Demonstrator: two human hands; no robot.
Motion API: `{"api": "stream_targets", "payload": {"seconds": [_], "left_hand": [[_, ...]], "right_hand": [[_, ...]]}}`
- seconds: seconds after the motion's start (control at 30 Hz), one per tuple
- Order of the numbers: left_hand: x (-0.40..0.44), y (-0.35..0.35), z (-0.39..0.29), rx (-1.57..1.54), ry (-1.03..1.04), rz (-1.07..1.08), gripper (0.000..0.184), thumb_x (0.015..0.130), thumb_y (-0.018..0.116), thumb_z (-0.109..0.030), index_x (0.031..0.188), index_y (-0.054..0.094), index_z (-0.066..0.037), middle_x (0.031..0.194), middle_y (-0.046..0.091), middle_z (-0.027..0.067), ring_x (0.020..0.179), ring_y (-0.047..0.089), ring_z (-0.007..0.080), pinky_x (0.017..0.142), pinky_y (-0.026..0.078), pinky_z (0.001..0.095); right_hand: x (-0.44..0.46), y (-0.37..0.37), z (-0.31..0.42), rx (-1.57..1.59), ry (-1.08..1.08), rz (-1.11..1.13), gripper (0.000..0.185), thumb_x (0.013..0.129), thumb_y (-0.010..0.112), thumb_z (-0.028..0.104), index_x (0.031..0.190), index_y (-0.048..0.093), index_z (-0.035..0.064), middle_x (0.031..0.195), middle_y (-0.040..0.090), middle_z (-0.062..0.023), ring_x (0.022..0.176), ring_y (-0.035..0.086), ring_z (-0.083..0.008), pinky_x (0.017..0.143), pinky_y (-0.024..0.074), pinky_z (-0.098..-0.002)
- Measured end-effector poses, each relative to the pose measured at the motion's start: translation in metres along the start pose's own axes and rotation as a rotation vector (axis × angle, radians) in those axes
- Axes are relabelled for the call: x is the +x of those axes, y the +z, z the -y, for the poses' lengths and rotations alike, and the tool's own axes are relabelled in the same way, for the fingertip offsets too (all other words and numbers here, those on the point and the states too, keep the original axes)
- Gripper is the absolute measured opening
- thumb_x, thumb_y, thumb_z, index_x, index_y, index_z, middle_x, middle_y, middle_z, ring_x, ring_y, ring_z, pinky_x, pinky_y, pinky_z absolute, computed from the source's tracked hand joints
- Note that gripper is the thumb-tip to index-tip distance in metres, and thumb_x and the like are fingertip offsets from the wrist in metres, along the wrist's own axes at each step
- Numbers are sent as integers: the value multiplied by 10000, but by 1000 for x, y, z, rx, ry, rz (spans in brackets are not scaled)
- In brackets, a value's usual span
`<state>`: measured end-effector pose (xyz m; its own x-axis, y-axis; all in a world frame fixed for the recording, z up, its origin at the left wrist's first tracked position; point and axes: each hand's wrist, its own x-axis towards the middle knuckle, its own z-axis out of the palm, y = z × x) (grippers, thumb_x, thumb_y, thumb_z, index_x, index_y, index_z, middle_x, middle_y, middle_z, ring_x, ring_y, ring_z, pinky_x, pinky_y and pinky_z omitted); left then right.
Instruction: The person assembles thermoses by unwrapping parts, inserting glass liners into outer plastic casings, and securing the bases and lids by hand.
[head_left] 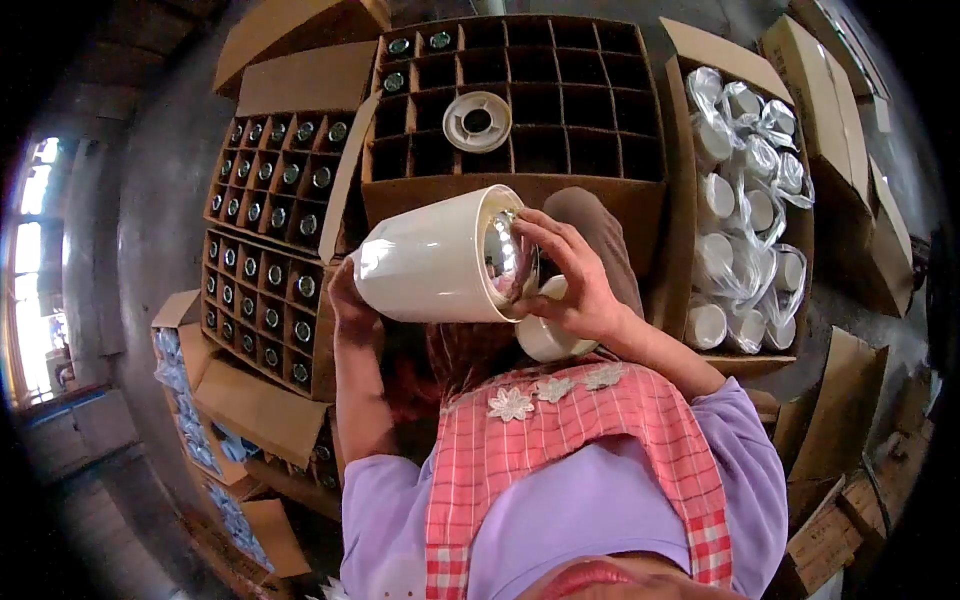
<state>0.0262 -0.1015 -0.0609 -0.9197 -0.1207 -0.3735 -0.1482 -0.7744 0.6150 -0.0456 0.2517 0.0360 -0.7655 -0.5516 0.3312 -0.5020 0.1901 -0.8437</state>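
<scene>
A white cylindrical thermos casing (425,255) lies tilted across the front of my body, its wide end facing right. My left hand (352,298) is wrapped around its narrower left end, with the fingers partly hidden behind it. At the wide end a shiny silvered glass liner (508,255) shows inside the rim. My right hand (575,285) has its fingers and thumb bent over the liner at that opening. Below my right hand, another white cylindrical part (553,338) rests by my lap, partly covered by the hand and wrist.
Ahead stands a divided carton (520,185) with a white ring-shaped part (478,122) on its dividers and several silver-topped items in its left cells. Cartons of silver-topped items (265,250) stand left. A carton at right holds plastic-wrapped white cylinders (715,255).
</scene>
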Motion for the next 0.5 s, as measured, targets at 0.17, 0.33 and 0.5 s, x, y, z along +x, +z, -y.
{"api": "stream_targets", "payload": {"seconds": [0.17, 0.33, 0.5], "left_hand": [[-8, 52, -5, 76, 60, -98, 485, 818, 504, -317, 1195, 502, -13, 1144, 572, 126, 1015, 567, 264, 814, 488, 396], [-19, 130, -17, 456, 396, -86, 596, 706, 620, -231, 1238, 473, -6, 1094, 582, 92, 967, 570, 200, 830, 465, 323], [-35, 196, -30, 830, 683, 50, 731, 587, 719, -202, 1239, 471, 15, 1070, 568, 102, 966, 548, 191, 878, 407, 302]], "right_hand": [[16, -3, -15, 281, 109, -114, 776, 632, 757, 202, 1311, 404, 69, 1289, 436, -153, 1143, 462, -258, 945, 394, -366], [24, -11, -35, 624, 478, -251, 565, 779, 614, 225, 1279, 425, 42, 1163, 526, -85, 1029, 520, -186, 882, 422, -320], [14, -17, -62, 791, 767, -202, 506, 823, 593, 205, 1264, 427, 20, 1225, 507, -95, 1079, 516, -205, 899, 426, -366]]}}
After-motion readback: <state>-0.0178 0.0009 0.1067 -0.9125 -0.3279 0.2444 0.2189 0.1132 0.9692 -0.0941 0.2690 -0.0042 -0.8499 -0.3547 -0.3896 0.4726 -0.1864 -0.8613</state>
